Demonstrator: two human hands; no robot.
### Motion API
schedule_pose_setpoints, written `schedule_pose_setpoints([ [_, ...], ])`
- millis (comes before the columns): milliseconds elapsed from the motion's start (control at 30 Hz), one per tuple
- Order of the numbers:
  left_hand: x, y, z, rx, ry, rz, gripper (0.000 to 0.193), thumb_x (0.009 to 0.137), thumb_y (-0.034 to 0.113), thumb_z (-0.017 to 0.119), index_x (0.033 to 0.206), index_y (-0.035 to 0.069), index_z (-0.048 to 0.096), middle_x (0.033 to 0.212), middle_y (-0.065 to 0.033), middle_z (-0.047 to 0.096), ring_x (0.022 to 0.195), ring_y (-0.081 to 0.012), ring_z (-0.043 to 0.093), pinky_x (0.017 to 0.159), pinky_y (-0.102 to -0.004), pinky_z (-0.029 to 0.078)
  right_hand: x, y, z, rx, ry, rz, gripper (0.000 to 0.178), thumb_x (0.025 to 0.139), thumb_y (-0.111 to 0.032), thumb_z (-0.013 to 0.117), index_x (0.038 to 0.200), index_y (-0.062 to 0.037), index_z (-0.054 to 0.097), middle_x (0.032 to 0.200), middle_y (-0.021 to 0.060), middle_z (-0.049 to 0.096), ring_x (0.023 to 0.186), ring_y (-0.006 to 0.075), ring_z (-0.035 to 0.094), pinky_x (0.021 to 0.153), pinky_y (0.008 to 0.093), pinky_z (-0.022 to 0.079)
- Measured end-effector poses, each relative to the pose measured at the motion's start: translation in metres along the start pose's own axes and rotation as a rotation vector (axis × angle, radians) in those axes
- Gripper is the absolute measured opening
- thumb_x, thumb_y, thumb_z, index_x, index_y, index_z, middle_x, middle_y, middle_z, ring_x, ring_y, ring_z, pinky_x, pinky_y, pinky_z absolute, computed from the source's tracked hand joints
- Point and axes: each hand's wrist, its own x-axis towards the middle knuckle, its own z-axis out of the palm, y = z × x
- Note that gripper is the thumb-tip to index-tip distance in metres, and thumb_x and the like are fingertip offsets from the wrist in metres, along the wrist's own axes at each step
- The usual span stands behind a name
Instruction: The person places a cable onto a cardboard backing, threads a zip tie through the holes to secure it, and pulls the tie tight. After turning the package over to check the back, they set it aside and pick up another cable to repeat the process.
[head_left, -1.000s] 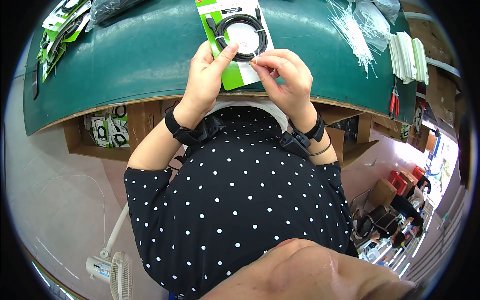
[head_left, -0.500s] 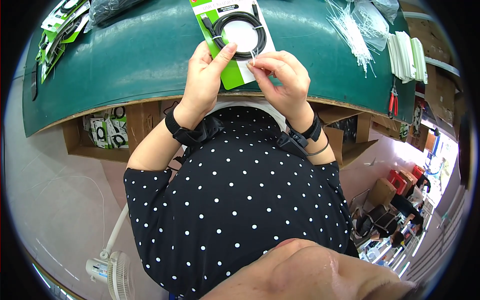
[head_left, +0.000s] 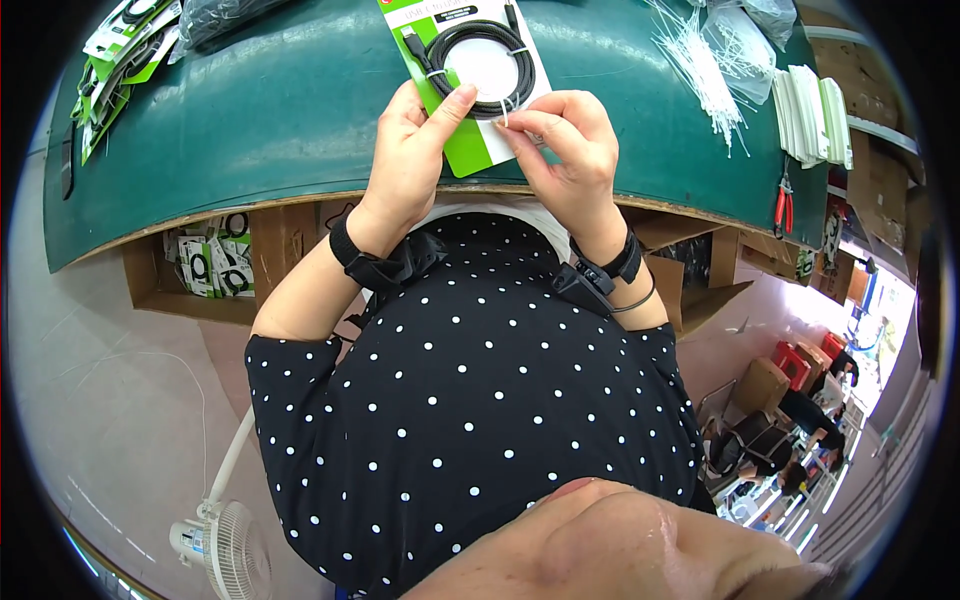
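A coiled black USB cable [head_left: 436, 52] lies against a white and green backing card [head_left: 468, 150], held on by white zip ties. My left hand [head_left: 412, 135] grips the card's left edge, its thumb pressing on the front by the coil. At the coil's lower right, my right hand [head_left: 570, 140] pinches a thin white zip tie [head_left: 507, 108] between thumb and forefinger. The tie loops round the cable there. Two other ties show at the coil's left and upper right.
Loose white zip ties [head_left: 700, 75] and a stack of pale cards [head_left: 810, 115] lie right on the green table [head_left: 250, 140]. Red-handled pliers [head_left: 784, 205] rest by its edge. Carded cables [head_left: 120, 60] are piled far left; a box [head_left: 190, 295] below holds more. A fan [head_left: 235, 550] stands lower left.
My right hand's fingers have shifted slightly upward at the zip tie, with the pinch kept. The card and my left hand have hardly moved.
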Motion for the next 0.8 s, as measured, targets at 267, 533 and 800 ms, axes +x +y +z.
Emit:
schedule_pose_setpoints([
  [267, 0.001, 0.002, -0.001, -0.001, 0.000, -0.004, 0.026, 0.096, 0.015, 0.061, 0.114, -0.002, 0.053, 0.110, -0.0091, 0.064, 0.097, -0.0120, 0.061, 0.084, -0.0268, 0.051, 0.004, -0.003, -0.002, -0.006, -0.031, 0.059, 0.012, 0.073, 0.002, 0.077, 0.082, -0.0024, 0.070, 0.079, 0.0058, 0.057, 0.070, 0.0155, 0.058, 0.057, 0.0261, 0.049],
  [533, -0.001, 0.011, -0.005, -0.013, 0.009, -0.027, 0.026, 0.096, 0.014, 0.060, 0.116, -0.001, 0.054, 0.110, -0.0085, 0.064, 0.098, -0.0126, 0.062, 0.084, -0.0278, 0.053, 0.006, 0.003, -0.006, 0.072, 0.084, 0.069, 0.018, 0.078, -0.001, 0.073, 0.096, -0.0003, 0.068, 0.086, 0.0051, 0.063, 0.076, 0.0131, 0.059, 0.069, 0.0260, 0.050],
  [800, -0.002, 0.022, 0.000, -0.080, -0.041, -0.115, 0.024, 0.098, 0.015, 0.057, 0.117, 0.001, 0.054, 0.111, -0.0073, 0.064, 0.099, -0.0132, 0.063, 0.084, -0.0297, 0.055, -0.016, 0.014, 0.001, 0.696, -0.116, 0.602, 0.029, 0.081, -0.002, 0.071, 0.109, 0.0023, 0.065, 0.110, 0.0072, 0.066, 0.097, 0.0103, 0.060, 0.085, 0.0259, 0.049],
])
